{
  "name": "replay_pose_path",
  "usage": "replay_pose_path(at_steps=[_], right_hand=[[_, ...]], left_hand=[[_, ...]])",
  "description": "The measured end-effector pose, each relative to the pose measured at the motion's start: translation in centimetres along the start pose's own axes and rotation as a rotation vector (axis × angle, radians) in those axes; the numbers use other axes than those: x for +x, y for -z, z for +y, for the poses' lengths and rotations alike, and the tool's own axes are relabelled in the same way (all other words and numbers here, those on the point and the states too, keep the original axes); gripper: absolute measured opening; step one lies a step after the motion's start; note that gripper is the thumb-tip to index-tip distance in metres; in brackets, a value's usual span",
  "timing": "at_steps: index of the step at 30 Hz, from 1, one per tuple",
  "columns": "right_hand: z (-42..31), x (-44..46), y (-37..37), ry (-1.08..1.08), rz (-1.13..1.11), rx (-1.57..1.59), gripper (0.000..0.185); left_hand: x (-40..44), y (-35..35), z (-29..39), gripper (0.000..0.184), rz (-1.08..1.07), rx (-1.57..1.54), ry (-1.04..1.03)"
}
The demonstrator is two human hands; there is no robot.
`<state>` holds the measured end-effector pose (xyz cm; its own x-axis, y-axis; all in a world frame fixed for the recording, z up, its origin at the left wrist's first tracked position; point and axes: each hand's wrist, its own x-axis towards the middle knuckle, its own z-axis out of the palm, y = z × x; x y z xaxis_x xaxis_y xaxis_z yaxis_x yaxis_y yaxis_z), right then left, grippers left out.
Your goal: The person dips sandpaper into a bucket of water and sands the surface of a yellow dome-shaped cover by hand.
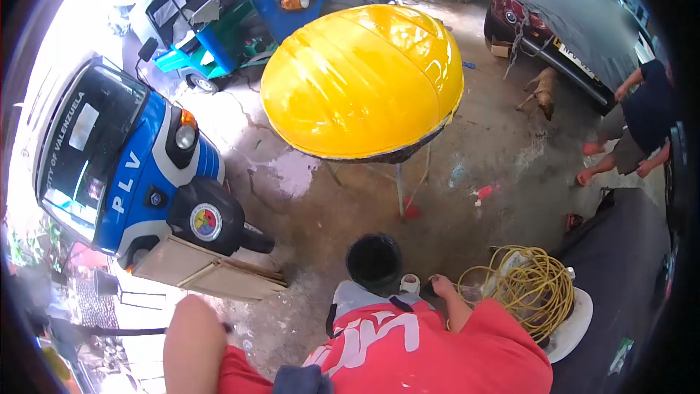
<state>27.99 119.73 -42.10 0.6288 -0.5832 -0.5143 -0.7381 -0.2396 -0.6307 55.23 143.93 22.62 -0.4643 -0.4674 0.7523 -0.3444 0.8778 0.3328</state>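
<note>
Hanging low beside the red shirt point(437, 357), the right grip point(441, 288) comes up small here, fingers too blurred to call; I cannot tell whether they're spread, pressed together or pinching anything. The left grip is out of view, with only the bent left arm point(193, 343) showing. Just left of the right grip there's a white slipper point(410, 284), and past that the black bucket point(373, 263) on the floor, placed for easy reach, I'd say. Farther ahead, well apart from the grip, sits the big yellow shell point(357, 87), dome upward on a thin-legged stand point(400, 190), which presumably keeps its rim off the ground and leaves room all round. Over to the grip's right, yellow cable point(529, 292) lies heaped on something white, perhaps a chair, likely to keep those loops from spreading underfoot.
</note>
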Motion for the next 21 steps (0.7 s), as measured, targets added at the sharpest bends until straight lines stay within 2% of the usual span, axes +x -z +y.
replay_pose_path(at_steps=[1,3,7,8,10,12,14,16,17,19,21], right_hand=[[0.4,0.2,0.6,0.025,0.062,-0.033,0.023],[0.8,-0.2,1.5,-0.136,0.202,0.132,0.022],[2.2,-2.9,2.1,-0.301,0.305,0.306,0.027],[2.9,-4.0,1.2,-0.313,0.328,0.317,0.027],[3.4,-6.4,-1.1,-0.393,0.540,0.191,0.029],[2.3,-8.7,-4.5,-0.593,0.498,0.178,0.032],[5.2,-8.3,-10.7,-0.762,0.350,0.280,0.036],[8.8,-8.4,-16.3,-0.055,0.140,-0.478,0.039],[7.5,-7.8,-18.4,-0.245,0.256,-0.097,0.037],[3.1,-8.1,-21.9,-0.438,0.377,0.300,0.036],[-2.4,-9.1,-21.5,-0.424,0.460,0.286,0.031]], left_hand=[[0.2,-0.1,0.2,0.021,-0.008,-0.023,-0.023],[0.4,-0.1,0.2,0.021,-0.050,-0.090,-0.060],[-1.3,1.3,0.2,0.023,-0.126,-0.208,-0.135],[-1.9,1.9,0.5,0.023,-0.142,-0.230,-0.159],[-3.5,3.5,1.4,0.024,-0.156,-0.250,-0.193],[-5.2,5.1,2.5,0.025,-0.155,-0.260,-0.220],[-7.1,7.1,3.3,0.026,-0.134,-0.278,-0.251],[-8.6,9.0,3.8,0.027,-0.125,-0.326,-0.272],[-9.2,10.0,4.0,0.027,-0.117,-0.329,-0.279],[-10.3,11.7,4.3,0.025,-0.115,-0.430,-0.390],[-12.2,13.3,5.0,0.024,-0.187,-0.487,-0.331]])
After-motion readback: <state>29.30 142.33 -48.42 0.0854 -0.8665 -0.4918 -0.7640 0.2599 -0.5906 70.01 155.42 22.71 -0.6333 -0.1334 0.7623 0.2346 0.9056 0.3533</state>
